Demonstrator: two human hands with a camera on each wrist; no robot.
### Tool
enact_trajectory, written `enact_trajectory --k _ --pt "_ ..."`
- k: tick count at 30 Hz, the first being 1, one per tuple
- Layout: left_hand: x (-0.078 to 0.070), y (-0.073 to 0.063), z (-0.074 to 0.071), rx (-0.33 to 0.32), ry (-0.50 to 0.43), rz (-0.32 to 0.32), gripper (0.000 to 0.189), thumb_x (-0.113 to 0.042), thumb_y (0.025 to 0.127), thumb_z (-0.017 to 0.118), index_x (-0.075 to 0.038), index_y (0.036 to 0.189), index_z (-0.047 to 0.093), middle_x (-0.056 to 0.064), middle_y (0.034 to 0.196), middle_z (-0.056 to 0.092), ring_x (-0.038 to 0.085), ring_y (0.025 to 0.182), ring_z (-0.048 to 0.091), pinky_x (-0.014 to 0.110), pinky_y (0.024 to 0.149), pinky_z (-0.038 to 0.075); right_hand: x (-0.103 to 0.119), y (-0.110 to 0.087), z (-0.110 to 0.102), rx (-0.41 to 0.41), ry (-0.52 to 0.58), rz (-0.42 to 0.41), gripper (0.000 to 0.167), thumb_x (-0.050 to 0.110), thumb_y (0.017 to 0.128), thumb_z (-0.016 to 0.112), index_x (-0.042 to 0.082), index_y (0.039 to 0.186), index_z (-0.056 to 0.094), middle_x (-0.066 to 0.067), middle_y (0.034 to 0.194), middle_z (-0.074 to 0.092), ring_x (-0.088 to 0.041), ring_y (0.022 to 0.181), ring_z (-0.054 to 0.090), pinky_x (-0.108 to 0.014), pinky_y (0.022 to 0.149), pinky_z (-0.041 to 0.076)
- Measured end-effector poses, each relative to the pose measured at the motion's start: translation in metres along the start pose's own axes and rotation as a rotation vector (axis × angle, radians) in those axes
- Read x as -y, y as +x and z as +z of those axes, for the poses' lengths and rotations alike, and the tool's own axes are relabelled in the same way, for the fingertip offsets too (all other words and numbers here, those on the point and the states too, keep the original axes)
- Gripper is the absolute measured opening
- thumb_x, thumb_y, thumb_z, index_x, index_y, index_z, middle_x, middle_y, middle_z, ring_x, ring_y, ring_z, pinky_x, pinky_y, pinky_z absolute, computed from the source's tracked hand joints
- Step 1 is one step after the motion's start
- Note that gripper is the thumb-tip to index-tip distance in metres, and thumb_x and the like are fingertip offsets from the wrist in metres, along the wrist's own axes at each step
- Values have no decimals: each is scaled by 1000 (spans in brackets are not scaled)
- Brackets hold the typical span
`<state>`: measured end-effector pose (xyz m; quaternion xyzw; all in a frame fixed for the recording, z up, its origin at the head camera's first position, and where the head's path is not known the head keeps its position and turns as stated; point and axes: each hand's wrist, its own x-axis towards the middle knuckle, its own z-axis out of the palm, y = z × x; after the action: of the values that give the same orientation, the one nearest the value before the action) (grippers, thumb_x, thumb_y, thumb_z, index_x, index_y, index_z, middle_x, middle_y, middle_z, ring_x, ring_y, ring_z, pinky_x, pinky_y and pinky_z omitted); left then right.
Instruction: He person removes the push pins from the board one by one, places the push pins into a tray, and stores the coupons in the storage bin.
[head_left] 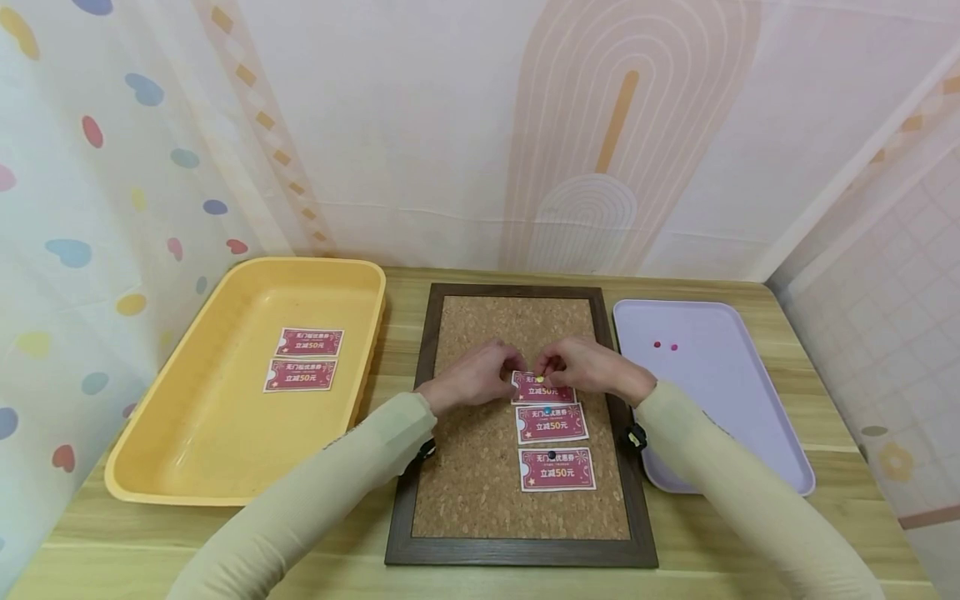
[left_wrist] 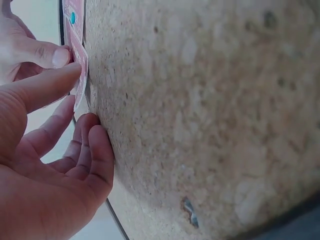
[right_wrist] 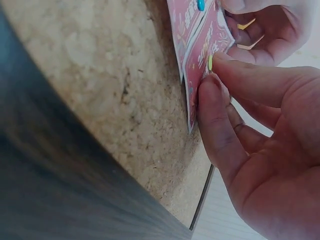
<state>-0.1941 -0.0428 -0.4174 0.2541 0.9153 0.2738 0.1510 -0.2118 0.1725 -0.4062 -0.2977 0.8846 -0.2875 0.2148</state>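
Top coupon (head_left: 542, 392) stretches sideways; left fingers (left_wrist: 50, 87) hold it, right fingers (right_wrist: 216, 117) pinch yellow pin (right_wrist: 210, 63).

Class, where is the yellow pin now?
In the head view, the yellow pin is at the corkboard's uppermost coupon, slightly right of centre, pinched by the right hand.

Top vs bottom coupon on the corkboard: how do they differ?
Pin: the top coupon has a yellow pin, pinched by the right hand; the bottom coupon has a black pin, untouched.
Hands: the left hand also touches the top coupon; neither touches the bottom coupon.
Shared: red print, white edges.
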Motion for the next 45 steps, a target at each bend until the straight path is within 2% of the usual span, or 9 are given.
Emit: enact_trajectory --k 7,18,24,32,45 --pt "1 1 1 -10 -71 -21 20 -5 93 74 -6 113 71 3 95 69 14 86 60 31 80 51 -1 1 3 -16 21 26 8 1 95 70 5 101 74 0 87 70 -9 74 60 -27 68 49" --pt "7 3 1 -8 -160 8 18 0 94 71 -4 111 74 4 95 70 13 85 61 26 77 49 -2 2 5 -36 51 50 6 2 96 70 5 99 74 -1 85 70 -9 71 59 -27 65 49" --pt "10 3 -1 -2 -188 21 12 1 94 71 -4 102 78 5 96 72 12 86 61 26 78 50 -1 3 6 -43 28 66 5 3 95 71 6 98 74 0 85 69 -10 72 58 -27 67 48" --pt "9 2 -5 3 -203 0 12 -1 94 72 -6 103 79 4 102 75 13 92 64 29 85 52 -1 4 6 -44 7 73 5 3 95 71 7 97 74 0 87 69 -11 75 59 -29 71 48" --pt "9 4 -5 18 -212 -20 11 -2 94 73 -8 101 79 2 99 74 12 88 62 27 79 50 -2 2 7 -66 4 64 6 2 95 71 7 95 73 1 84 67 -11 73 57 -28 69 47"
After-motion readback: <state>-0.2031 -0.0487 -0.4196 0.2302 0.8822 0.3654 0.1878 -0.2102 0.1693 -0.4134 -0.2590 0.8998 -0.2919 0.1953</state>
